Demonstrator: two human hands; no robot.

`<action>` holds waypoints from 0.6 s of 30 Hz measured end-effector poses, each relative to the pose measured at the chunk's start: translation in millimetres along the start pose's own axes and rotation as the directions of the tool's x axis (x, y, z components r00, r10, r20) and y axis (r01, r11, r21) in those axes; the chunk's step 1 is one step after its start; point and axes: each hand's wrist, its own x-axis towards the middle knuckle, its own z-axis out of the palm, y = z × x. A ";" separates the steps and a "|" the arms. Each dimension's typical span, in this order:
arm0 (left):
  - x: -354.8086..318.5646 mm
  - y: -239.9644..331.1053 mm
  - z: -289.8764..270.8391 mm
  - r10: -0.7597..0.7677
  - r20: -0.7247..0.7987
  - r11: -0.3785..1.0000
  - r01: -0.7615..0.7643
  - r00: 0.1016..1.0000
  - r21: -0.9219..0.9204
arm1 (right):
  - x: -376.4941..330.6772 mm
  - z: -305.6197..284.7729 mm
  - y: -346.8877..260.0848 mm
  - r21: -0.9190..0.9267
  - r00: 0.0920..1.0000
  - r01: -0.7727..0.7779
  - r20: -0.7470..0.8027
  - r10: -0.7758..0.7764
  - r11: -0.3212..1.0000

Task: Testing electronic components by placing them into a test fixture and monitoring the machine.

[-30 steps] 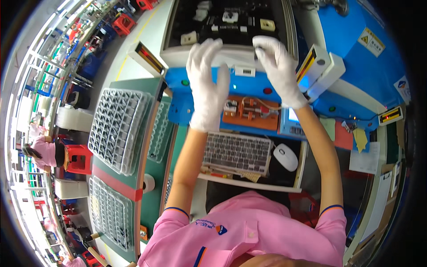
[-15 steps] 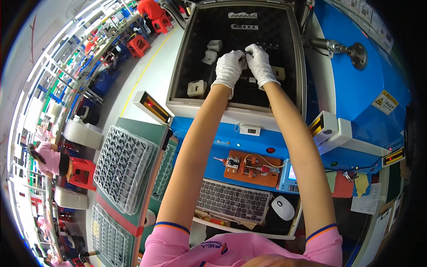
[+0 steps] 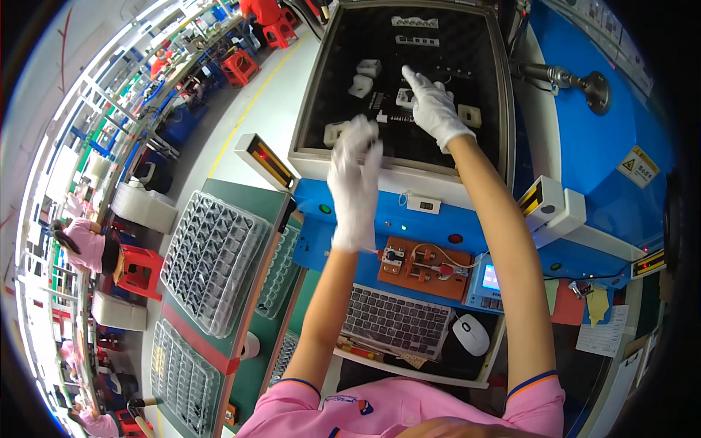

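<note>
Both my hands wear white gloves. My right hand is over the black foam bed of the machine, its index finger stretched out. Beside it lies a small white block with dark openings; I cannot tell whether the hand touches it. My left hand is over the bed's front edge, blurred by motion, with fingers stretched and thumb apart; I see nothing in it. Partly behind its fingertips lies a pale block. A cream block with a hole sits right of my right hand.
White socket strips and two white pieces lie farther back on the foam. Yellow-black sensor posts flank the bed. Nearer are an orange fixture, a keyboard and a mouse. Clear trays stand at left.
My hands, close together over the foam before, are now apart. The left has drawn back toward me; the right remains over the bed, uncovering the small white block. The view has shifted slightly.
</note>
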 end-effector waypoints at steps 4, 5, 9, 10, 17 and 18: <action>-77.1 2.6 -39.6 -0.197 0.177 0.979 0.183 0.964 0.092 | -56.5 -65.2 -24.2 0.298 0.901 0.331 -0.381 -0.206 0.895; -84.8 -3.3 -43.2 -0.280 0.214 0.958 0.287 0.936 -0.003 | -85.2 -81.2 -27.7 0.301 0.921 0.332 -0.307 -0.239 0.894; -91.9 -24.1 -46.7 -0.225 0.283 0.967 0.248 0.932 -0.049 | -182.0 -122.1 -17.1 -0.007 0.890 0.456 0.013 -0.456 0.890; -91.4 -27.1 -46.7 -0.222 0.293 0.972 0.236 0.930 -0.013 | -198.0 -127.2 -9.7 0.037 0.906 0.409 0.101 -0.410 0.912; -86.1 -43.3 -47.8 -0.050 0.287 0.997 0.031 0.957 0.068 | -220.8 -120.8 13.8 -0.051 0.925 0.261 0.298 -0.235 0.964; -83.4 -44.9 -47.9 -0.001 0.302 0.999 -0.012 0.953 0.042 | -218.1 -118.2 12.1 -0.020 0.934 0.251 0.269 -0.237 0.968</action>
